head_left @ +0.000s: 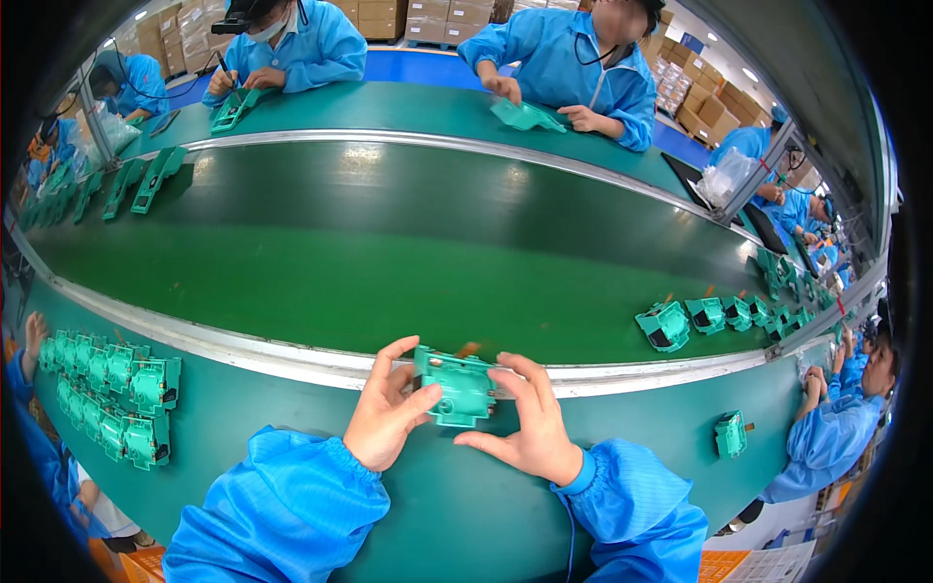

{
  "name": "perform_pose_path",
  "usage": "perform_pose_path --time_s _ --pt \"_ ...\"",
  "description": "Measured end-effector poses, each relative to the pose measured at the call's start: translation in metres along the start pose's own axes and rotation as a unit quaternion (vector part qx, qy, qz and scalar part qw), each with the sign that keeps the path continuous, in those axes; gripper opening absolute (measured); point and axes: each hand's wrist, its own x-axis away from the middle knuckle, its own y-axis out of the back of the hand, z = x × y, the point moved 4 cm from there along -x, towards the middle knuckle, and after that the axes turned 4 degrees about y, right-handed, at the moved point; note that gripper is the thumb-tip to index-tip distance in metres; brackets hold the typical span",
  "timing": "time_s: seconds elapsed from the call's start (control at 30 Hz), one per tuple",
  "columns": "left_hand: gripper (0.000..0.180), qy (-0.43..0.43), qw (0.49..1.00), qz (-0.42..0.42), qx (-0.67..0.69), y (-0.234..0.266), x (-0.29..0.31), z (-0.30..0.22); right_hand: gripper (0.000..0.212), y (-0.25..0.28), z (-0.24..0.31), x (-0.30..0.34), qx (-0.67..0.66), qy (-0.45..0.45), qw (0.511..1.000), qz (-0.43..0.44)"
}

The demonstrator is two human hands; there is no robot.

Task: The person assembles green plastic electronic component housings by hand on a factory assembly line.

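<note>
Looks across a wide green conveyor belt, then down onto the green desk and the metal rail between. With the left hand, grips the left end of a green housing; with the right hand, spreads an open grip around the right end, cannot tell whether touching. Holds the housing over the desk's rail-side edge, nearer the left hand, with a slightly longer axis left to right.

A factory is shown by the long green belt, where rows of matching green parts are set. Blue coats are worn by workers, and brown boxes are piled behind.
</note>
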Motion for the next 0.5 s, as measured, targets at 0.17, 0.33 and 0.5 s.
perform_pose_path --time_s 0.17,0.33,0.5 --pt "0.069 0.010 0.999 0.039 -0.011 0.002 -0.004 0.001 0.081 -0.003 -0.012 -0.002 -0.051 -0.042 0.997 0.036" --pt "0.074 0.012 0.992 0.117 0.042 -0.004 -0.001 -0.007 0.084 -0.003 -0.014 0.000 -0.160 -0.056 0.985 0.025" --pt "0.077 0.001 0.989 0.147 0.026 0.000 -0.002 -0.006 0.083 -0.001 -0.014 0.000 -0.206 -0.016 0.978 -0.010"
